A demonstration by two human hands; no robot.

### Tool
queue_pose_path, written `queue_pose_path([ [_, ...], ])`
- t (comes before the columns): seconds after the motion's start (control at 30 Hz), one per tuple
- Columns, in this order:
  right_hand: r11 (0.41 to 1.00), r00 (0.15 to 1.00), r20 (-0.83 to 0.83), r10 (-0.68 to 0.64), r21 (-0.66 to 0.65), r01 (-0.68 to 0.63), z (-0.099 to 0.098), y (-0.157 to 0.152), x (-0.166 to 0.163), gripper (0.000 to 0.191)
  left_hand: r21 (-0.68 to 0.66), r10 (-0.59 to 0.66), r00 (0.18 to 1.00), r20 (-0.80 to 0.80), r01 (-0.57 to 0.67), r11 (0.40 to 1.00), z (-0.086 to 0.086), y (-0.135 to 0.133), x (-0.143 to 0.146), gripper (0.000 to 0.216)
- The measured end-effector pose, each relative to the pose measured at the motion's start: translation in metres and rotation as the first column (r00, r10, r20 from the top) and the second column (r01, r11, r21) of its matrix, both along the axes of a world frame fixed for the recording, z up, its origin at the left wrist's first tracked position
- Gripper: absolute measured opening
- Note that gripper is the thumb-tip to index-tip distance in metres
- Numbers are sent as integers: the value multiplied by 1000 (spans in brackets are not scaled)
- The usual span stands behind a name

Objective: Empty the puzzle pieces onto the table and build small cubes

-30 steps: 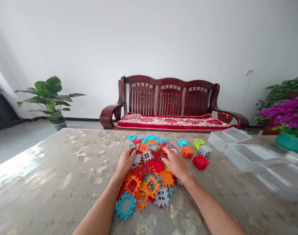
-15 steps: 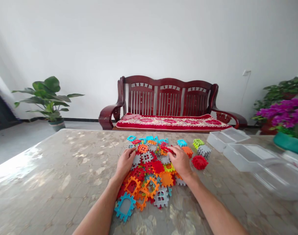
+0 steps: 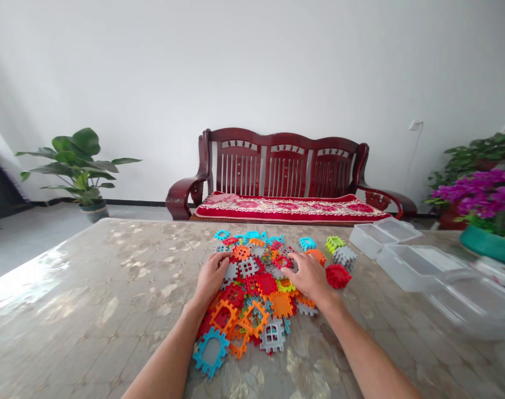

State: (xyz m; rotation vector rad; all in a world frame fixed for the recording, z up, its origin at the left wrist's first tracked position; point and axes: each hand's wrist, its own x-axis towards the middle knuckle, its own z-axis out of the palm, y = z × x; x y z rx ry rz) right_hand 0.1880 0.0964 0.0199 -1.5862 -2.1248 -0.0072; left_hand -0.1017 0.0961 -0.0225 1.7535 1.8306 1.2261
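A heap of toothed plastic building tiles (image 3: 267, 284) in red, orange, grey, blue and yellow-green lies before me. My left hand (image 3: 213, 275) rests at the heap's left edge, fingers loosely bent beside a grey tile (image 3: 231, 271); nothing shows in its grasp. At the right side, my right hand (image 3: 309, 277) is open, thumb and fingers apart around the edge of a red tile (image 3: 282, 261) lying on the heap. Just beyond this hand are stacks of tiles: red (image 3: 338, 276), grey (image 3: 345, 257), orange (image 3: 317, 256), yellow-green (image 3: 335, 243) and blue (image 3: 308, 244).
Clear plastic boxes (image 3: 406, 269) stand at the right of the patterned table (image 3: 123, 310). Behind them is a teal pot (image 3: 487, 244) with purple flowers. A dark red wooden bench (image 3: 286, 166) stands past the far edge, a potted plant (image 3: 84, 160) to the left.
My right hand has let go of the red tile it was pinching, which now lies on the heap, and its fingers have spread. The left hand has barely moved.
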Motion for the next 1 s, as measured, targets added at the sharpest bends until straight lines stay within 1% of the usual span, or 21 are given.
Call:
queue_pose_path([
  [0.1,1000,999,36,-15,3,15,0,-2,-4,44,-2,5,1000,-1,-5,1000,0,0,0,34],
  [0.27,999,998,54,-37,11,36,-1,-8,-12,32,5,3,1000,-1,-3,1000,1,0,0,34],
  [0.4,998,999,-33,-40,51,42,0,-8,-11,34,12,8,1000,1,-8,1000,2,-1,0,33],
  [0.5,994,991,-116,-66,84,76,4,-6,-5,38,2,8,1000,3,-8,1000,3,-1,0,34],
  [0.63,978,983,-132,-128,148,148,13,-4,14,43,-4,0,1000,-4,0,1000,3,-1,-1,36],
  [0.7,970,978,-139,-153,169,176,17,-6,28,45,-7,-1,1000,-4,1,1000,4,0,-1,37],
  [0.77,955,965,-165,-204,183,233,17,-10,44,46,-10,1,1000,-2,-1,1000,4,-1,-1,37],
  [0.87,918,928,-201,-313,185,350,11,-21,70,48,-11,1,1000,0,-1,1000,5,-1,0,37],
  [1.0,884,892,-185,-413,156,441,-3,-33,97,50,-11,0,1000,-4,0,1000,5,-2,0,36],
])
